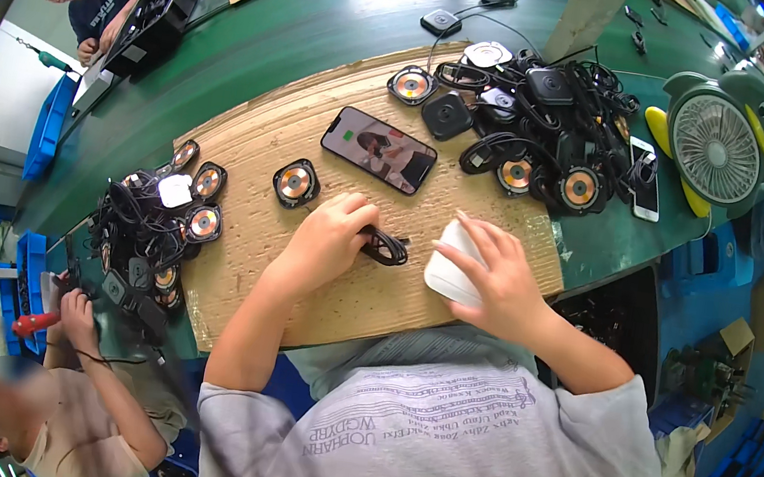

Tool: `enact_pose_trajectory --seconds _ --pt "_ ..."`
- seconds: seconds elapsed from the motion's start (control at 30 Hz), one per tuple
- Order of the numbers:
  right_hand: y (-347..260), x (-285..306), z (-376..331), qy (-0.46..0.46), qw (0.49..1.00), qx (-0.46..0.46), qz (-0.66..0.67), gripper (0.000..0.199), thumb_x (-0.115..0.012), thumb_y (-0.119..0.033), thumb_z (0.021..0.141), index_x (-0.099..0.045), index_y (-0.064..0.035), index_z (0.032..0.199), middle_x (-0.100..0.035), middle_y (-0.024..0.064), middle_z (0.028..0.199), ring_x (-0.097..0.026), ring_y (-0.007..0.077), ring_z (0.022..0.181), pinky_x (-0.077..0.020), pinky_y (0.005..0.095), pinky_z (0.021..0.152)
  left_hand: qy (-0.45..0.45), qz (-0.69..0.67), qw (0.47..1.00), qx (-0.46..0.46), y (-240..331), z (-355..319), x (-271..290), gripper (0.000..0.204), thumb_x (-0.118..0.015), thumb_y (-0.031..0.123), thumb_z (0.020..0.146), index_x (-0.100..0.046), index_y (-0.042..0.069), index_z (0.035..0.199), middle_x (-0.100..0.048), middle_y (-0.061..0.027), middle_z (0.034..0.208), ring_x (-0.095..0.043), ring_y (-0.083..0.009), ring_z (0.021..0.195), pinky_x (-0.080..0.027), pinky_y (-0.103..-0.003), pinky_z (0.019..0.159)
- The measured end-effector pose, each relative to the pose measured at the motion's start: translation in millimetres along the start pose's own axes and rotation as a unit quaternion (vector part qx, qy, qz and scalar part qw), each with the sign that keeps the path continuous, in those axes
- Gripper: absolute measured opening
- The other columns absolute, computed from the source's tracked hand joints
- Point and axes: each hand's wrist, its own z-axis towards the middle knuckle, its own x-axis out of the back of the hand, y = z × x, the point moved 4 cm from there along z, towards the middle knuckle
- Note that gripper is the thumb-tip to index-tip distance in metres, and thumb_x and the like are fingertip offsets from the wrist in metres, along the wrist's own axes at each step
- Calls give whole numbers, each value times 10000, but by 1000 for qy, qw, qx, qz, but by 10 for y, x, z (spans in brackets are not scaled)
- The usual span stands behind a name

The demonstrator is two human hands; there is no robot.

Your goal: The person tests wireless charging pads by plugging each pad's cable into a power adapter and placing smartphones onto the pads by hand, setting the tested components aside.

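My left hand (333, 230) is closed at one end of a coiled black cable (387, 248), just above the cardboard. My right hand (498, 278) grips a white object (444, 278) with rounded corners, its fingers laid over the upper face; what lies beneath it is hidden. Beyond my left hand a square black charger pad (297, 183) lies with its copper coil facing up. A phone (379, 149) rests farther back, its screen lit.
A large heap of black pads and cables (552, 116) covers the far right of the cardboard sheet (243, 268); another heap (139, 216) sits left. A white phone (643, 181) and an animal-shaped fan (717, 148) stand right. Two people work at left, near a black bin (156, 16).
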Motion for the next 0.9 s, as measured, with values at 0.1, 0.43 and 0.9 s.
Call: enact_pose_trajectory --seconds 0.1,0.43,0.9 --pt "64 39 -147 11 1000 -15 24 790 -781 -277 703 -475 -211 1428 -349 186 1526 -417 336 1315 -352 444 1063 31 36 999 -19 15 -36 155 199 -622 -66 736 -620 48 899 -603 -77 1014 -583 -286 845 -494 -356 776" --pt "116 464 215 71 995 65 9 665 -733 -190 728 -524 -206 1358 -399 138 1491 -438 298 1297 -367 421 1057 424 291 783 349 -886 -1677 2629 239 -672 153 918 -653 37 1126 -680 -108 998 -654 -211 857 -506 -306 768" --pt "2094 249 3269 -82 950 -90 -289 358 -583 -84 830 -590 -103 1188 -626 79 1233 -654 270 1010 -538 393 828 426 436 728 315 -1194 -1570 2163 186 -552 -21 868 -625 70 1013 -641 -61 1018 -619 -222 863 -509 -334 749"
